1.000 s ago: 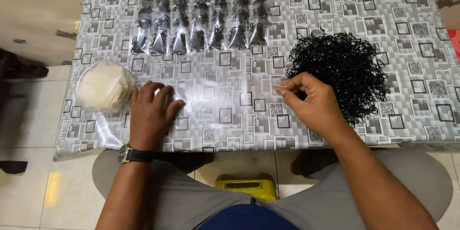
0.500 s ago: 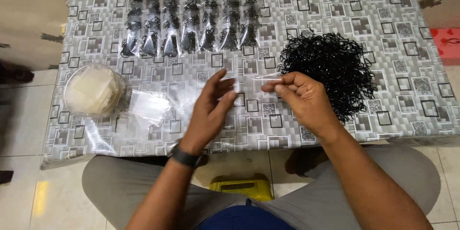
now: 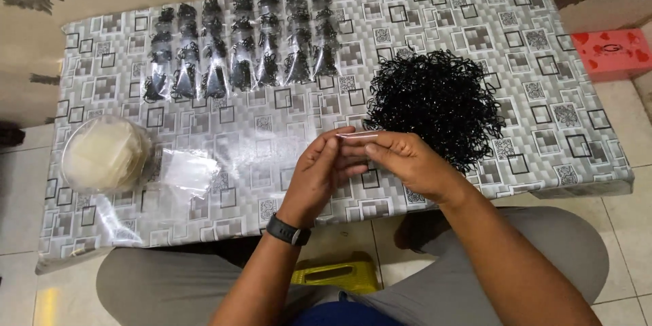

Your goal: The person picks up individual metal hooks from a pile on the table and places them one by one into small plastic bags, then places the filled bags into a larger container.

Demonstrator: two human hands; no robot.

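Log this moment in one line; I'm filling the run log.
hands: left and right hold clear bag | right: black bands pile | left: empty bags

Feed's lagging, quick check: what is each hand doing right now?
Left hand: pinching the small clear bag.
Right hand: pinching the same bag's other end.

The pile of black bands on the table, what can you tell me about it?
The pile of black bands is a loose, tangled heap of thin, glossy loops, probably rubber or elastic. It is roughly round and lies on the right half of the grey patterned table cover, with a few loops straggling at its edges. The right hand is in front of its near edge, level with the left hand; whether it touches the heap cannot be told.
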